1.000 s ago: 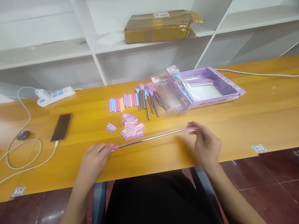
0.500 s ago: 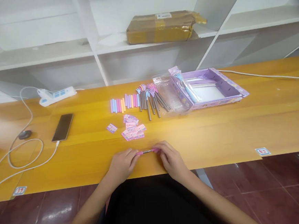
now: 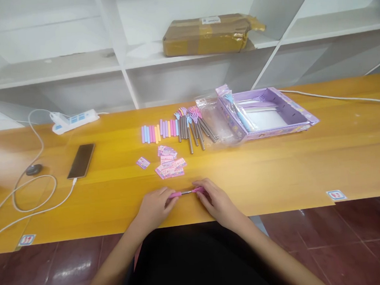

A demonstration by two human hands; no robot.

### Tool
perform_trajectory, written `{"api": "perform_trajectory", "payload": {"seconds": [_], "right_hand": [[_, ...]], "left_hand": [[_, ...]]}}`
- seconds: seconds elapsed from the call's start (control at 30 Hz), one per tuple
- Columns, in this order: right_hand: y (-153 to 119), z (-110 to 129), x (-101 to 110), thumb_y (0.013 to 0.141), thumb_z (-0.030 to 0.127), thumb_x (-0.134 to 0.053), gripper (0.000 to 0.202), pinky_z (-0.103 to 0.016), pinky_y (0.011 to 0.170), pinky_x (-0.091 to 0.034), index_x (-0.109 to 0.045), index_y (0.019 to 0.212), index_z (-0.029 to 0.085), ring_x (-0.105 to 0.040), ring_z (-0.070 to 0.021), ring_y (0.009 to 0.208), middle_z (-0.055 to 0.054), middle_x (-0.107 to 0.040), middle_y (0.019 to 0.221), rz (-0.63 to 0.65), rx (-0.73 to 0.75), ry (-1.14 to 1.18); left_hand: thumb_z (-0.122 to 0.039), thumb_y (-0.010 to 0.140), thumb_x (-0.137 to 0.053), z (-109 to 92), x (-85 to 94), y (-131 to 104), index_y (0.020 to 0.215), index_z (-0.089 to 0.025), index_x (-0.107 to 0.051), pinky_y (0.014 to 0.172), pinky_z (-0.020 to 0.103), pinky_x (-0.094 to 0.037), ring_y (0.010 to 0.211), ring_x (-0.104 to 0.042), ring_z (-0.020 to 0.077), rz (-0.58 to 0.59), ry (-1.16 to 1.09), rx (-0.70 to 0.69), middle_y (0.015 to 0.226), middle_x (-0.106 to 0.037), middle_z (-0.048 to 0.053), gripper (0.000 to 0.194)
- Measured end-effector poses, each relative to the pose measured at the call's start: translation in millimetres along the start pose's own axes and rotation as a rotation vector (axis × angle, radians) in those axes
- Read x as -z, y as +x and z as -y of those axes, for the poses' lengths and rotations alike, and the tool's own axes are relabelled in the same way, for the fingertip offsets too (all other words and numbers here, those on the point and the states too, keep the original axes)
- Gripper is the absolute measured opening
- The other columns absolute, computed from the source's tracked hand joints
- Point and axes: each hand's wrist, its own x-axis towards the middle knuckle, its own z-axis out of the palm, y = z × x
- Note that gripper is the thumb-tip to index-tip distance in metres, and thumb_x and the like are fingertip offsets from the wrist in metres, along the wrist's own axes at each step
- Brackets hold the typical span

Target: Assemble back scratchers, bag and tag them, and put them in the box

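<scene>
Between my two hands, near the table's front edge, lies a back scratcher (image 3: 186,192) with a pink grip, a short metal rod and a pink hand-shaped head. The fingers of my left hand (image 3: 157,205) are closed on its pink grip. My right hand (image 3: 216,202) pinches the pink head. Beyond them are small printed cards (image 3: 170,168), one card (image 3: 143,162) apart on the left, and two groups of coloured sleeves (image 3: 150,134). Several metal-rod scratchers (image 3: 190,133) with hand-shaped heads lie bunched beside the sleeves.
A purple open box (image 3: 281,131) with clear plastic bags (image 3: 216,120) stands at the back right. On the left are a phone (image 3: 81,160), white cable and power strip (image 3: 75,121). A taped carton (image 3: 204,36) sits on the shelf.
More of the pink grip shows at my left hand. The whole view has shifted slightly; both hands still hold the scratcher in nearly the same place.
</scene>
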Motion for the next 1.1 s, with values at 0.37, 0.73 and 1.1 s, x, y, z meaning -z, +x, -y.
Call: {"api": "perform_trajectory", "payload": {"seconds": [0.37, 0.73, 1.1], "right_hand": [[-0.6, 0.1, 12.5, 0.109, 0.024, -0.060, 0.014, -0.040, 0.087, -0.065, -0.073, 0.111, 0.026, -0.077, -0.0237, 0.095, -0.006, -0.079, 0.105, -0.019, -0.024, -0.009], [-6.3, -11.7, 66.2, 0.109, 0.023, -0.059, 0.021, -0.043, 0.083, -0.065, -0.078, 0.109, 0.029, -0.076, -0.0240, 0.097, -0.006, -0.082, 0.103, -0.144, 0.128, -0.165], [-77.9, -80.2, 187.1, 0.099, 0.046, -0.071, 0.023, -0.047, 0.089, -0.066, -0.078, 0.081, 0.033, -0.081, -0.0267, 0.087, -0.003, -0.085, 0.088, -0.599, -0.048, -0.619]], "left_hand": [[-0.046, 0.117, -0.039, -0.4, 1.1, -0.5, 0.103, -0.022, -0.071, 0.070, 0.032, -0.046, 0.080, -0.070, 0.0189, 0.028, 0.111, -0.066, 0.091, -0.076, 0.003, 0.042], [-0.040, 0.117, -0.041, 22.3, 32.2, -13.6, 0.099, -0.022, -0.068, 0.074, 0.035, -0.045, 0.080, -0.064, 0.0213, -0.041, 0.363, -0.146, 0.086, -0.072, 0.003, 0.037], [-0.037, 0.111, -0.051, 100.1, 104.3, -66.6, 0.096, -0.025, -0.072, 0.079, 0.040, -0.049, 0.084, -0.061, 0.0266, -0.084, 0.352, -0.028, 0.088, -0.072, 0.006, 0.028]]}}
